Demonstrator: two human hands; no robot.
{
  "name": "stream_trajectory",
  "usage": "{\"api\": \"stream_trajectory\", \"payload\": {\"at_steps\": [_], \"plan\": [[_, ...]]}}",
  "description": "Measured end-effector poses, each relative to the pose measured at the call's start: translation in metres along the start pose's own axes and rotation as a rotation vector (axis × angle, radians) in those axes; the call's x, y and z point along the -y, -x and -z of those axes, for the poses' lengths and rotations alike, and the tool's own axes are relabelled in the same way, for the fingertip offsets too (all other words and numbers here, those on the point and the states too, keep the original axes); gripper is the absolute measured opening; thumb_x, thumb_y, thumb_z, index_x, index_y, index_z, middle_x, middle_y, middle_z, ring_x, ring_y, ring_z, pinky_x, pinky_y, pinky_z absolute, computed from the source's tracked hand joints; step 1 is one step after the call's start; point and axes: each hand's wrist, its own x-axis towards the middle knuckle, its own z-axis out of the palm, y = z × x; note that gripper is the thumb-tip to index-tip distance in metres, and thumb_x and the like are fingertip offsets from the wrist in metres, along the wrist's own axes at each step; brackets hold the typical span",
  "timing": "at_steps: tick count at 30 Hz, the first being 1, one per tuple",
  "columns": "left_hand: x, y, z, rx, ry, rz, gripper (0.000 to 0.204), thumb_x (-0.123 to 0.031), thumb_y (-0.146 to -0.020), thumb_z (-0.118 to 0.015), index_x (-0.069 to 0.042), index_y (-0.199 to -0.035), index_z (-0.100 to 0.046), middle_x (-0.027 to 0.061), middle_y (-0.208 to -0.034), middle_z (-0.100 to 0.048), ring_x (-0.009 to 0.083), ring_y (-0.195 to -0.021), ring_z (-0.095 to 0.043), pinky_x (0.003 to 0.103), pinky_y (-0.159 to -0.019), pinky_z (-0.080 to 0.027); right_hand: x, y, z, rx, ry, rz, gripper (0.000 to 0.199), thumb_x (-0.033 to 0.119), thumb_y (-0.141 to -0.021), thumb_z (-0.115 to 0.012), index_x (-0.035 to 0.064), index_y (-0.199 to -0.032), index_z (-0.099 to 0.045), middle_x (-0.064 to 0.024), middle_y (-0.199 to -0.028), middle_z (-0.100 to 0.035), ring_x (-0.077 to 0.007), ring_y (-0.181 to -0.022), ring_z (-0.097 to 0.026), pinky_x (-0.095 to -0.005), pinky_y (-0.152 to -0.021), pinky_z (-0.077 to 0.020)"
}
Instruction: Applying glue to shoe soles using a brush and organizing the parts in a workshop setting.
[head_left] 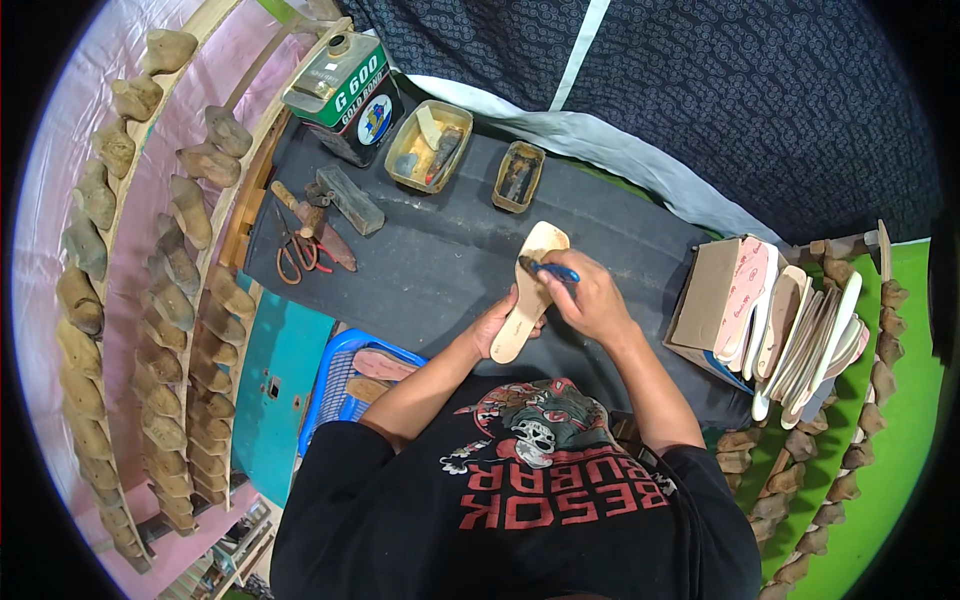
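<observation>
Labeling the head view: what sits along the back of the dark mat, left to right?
Scissors → dark block → green tin can → larger tray of tools → smaller tray.

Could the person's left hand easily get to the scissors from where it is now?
Probably yes, but not at once: the left hand is holding the tan insole. The scissors lie to its left on the dark mat, with bare mat between them.
</observation>
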Motion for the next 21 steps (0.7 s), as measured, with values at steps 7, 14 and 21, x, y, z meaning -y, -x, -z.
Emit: {"api": "stream_trajectory", "payload": {"at_steps": [7, 14, 21], "plan": [[0.001, -0.001, -0.007, 0.094, -0.016, 0.012, 0.066, -0.065, -0.097, -0.052, -0.013, -0.138, -0.055, 0.0053, -0.109, -0.061, 0.021, -0.097, -0.057, 0.033, -0.079, -0.048, -0.008, -0.01, 0.017, -0.165, 0.027, -0.124, 0.016, 0.01, -0.096, -0.066, -0.0013, -0.107, -0.065, -0.018, -0.098, -0.07, -0.0325, -0.085, -0.07, -0.0374, -0.077, -0.0542], [0.002, 0.001, -0.016, 0.028, -0.044, 0.011, 0.07, -0.066, -0.094, -0.056, -0.01, -0.135, -0.055, 0.0081, -0.103, -0.062, 0.0193, -0.096, -0.059, 0.032, -0.079, -0.05, -0.007, -0.007, 0.017, -0.126, 0.028, -0.004, 0.016, 0.009, -0.094, -0.066, -0.0019, -0.106, -0.065, -0.0192, -0.101, -0.07, -0.0355, -0.09, -0.07, -0.0392, -0.081, -0.0543], [-0.001, 0.002, -0.015, 0.059, -0.005, 0.0, 0.068, -0.066, -0.094, -0.055, -0.011, -0.135, -0.055, 0.0064, -0.104, -0.062, 0.0192, -0.094, -0.057, 0.032, -0.078, -0.05, -0.005, -0.003, 0.017, -0.065, -0.013, -0.033, 0.016, 0.01, -0.093, -0.066, -0.0011, -0.105, -0.064, -0.0195, -0.1, -0.069, -0.0377, -0.091, -0.069, -0.0412, -0.082, -0.0539]]}}
